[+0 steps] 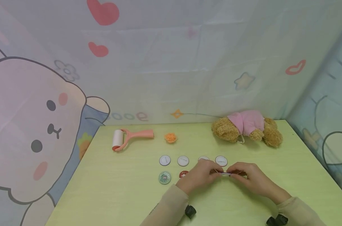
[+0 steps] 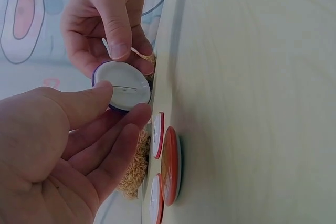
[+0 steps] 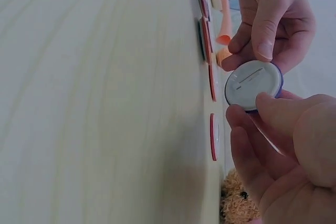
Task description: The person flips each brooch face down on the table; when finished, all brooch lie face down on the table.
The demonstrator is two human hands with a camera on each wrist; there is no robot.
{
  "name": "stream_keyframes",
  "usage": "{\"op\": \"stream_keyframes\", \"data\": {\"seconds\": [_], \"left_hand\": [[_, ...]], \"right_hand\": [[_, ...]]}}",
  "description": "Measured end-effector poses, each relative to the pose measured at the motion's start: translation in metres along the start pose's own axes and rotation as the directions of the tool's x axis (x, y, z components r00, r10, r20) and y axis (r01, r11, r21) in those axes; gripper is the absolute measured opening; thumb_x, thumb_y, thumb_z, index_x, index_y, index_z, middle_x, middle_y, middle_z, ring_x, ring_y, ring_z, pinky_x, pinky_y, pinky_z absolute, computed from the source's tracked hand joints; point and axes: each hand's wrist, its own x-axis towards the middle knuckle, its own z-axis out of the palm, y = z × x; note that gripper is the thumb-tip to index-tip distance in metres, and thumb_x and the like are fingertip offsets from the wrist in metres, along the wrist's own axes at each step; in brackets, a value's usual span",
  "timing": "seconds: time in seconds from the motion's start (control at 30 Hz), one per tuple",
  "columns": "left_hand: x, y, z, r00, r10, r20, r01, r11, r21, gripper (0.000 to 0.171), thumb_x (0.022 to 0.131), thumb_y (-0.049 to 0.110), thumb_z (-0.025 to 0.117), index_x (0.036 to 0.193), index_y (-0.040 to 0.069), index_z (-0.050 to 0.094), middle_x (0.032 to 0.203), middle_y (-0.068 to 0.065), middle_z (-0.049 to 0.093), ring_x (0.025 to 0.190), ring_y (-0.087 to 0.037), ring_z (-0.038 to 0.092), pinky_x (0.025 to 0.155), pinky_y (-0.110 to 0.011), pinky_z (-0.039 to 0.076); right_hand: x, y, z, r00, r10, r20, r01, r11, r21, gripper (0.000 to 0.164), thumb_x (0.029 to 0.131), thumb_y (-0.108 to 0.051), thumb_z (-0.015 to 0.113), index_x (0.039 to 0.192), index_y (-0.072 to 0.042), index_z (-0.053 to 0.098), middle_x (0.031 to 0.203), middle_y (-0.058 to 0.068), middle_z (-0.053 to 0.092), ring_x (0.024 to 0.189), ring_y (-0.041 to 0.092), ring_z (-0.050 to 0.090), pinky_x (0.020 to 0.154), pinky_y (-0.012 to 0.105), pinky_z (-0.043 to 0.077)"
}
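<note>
Between both hands, just above the table, is a round pin badge [image 1: 225, 173] with a purple-blue rim. Its white back [image 2: 124, 77] with a metal pin shows in both wrist views, tilted up. My left hand [image 1: 200, 175] pinches the badge's left edge with thumb and fingers. On the opposite edge my right hand [image 1: 253, 179] pinches it too. Beyond the hands lies a row of several badges with white backs up, among them one badge [image 1: 221, 161] at the right end. Nearer are a green badge [image 1: 164, 177] and a red badge [image 1: 183, 174], face up, the red one partly hidden by my left hand.
At the table's back left lies a pink-handled lint roller [image 1: 134, 135]. A small orange fuzzy object [image 1: 171, 137] is to its right. A brown plush toy [image 1: 245, 128] in pink clothing lies at the back right, before a printed curtain [image 1: 171, 62].
</note>
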Motion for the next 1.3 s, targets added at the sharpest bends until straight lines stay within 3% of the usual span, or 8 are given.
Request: {"op": "stream_keyframes", "data": {"seconds": [0.33, 0.57, 0.87, 1.3], "left_hand": [[0.0009, -0.0012, 0.0013, 0.999, -0.047, -0.002, 0.047, 0.999, -0.025, 0.011, 0.1, 0.011, 0.073, 0.107, 0.009, 0.081, 0.101, 0.003, 0.079, 0.086, 0.009, 0.064, 0.077, -0.005, 0.049], [0.0002, -0.0001, 0.0007, 0.999, -0.046, -0.015, 0.046, 0.999, -0.012, 0.012, 0.1, 0.011, 0.072, 0.11, 0.01, 0.08, 0.103, 0.004, 0.079, 0.09, 0.008, 0.065, 0.08, -0.006, 0.049], [-0.0011, 0.0014, -0.0007, 0.997, -0.08, -0.015, 0.079, 0.996, -0.038, 0.022, 0.101, 0.01, 0.071, 0.123, 0.013, 0.075, 0.103, 0.003, 0.079, 0.088, 0.007, 0.064, 0.078, -0.007, 0.049], [-0.002, 0.0011, 0.0002, 0.998, -0.034, -0.057, 0.031, 0.999, -0.041, 0.028, 0.1, 0.009, 0.071, 0.127, 0.014, 0.068, 0.098, 0.001, 0.08, 0.088, 0.005, 0.067, 0.081, -0.009, 0.05]], "right_hand": [[0.0014, -0.0018, -0.0003, 0.997, 0.08, -0.002, -0.08, 0.997, 0.019, 0.025, 0.097, -0.003, 0.073, 0.118, -0.017, 0.074, 0.107, -0.002, 0.078, 0.092, 0.004, 0.072, 0.07, 0.027, 0.062], [0.0014, -0.0049, 0.0014, 0.997, 0.067, -0.034, -0.065, 0.997, 0.035, 0.034, 0.096, 0.003, 0.072, 0.125, -0.014, 0.069, 0.107, 0.0, 0.076, 0.093, 0.004, 0.071, 0.071, 0.028, 0.062], [0.0003, 0.0003, 0.0046, 0.998, 0.021, -0.057, -0.016, 0.996, 0.084, 0.037, 0.093, 0.011, 0.072, 0.122, -0.013, 0.07, 0.111, 0.001, 0.076, 0.097, 0.008, 0.073, 0.078, 0.025, 0.062], [0.0006, -0.0006, 0.0047, 0.996, 0.035, -0.085, -0.029, 0.997, 0.068, 0.031, 0.094, 0.007, 0.072, 0.119, -0.011, 0.074, 0.112, 0.004, 0.077, 0.097, 0.005, 0.073, 0.077, 0.023, 0.062]]}}
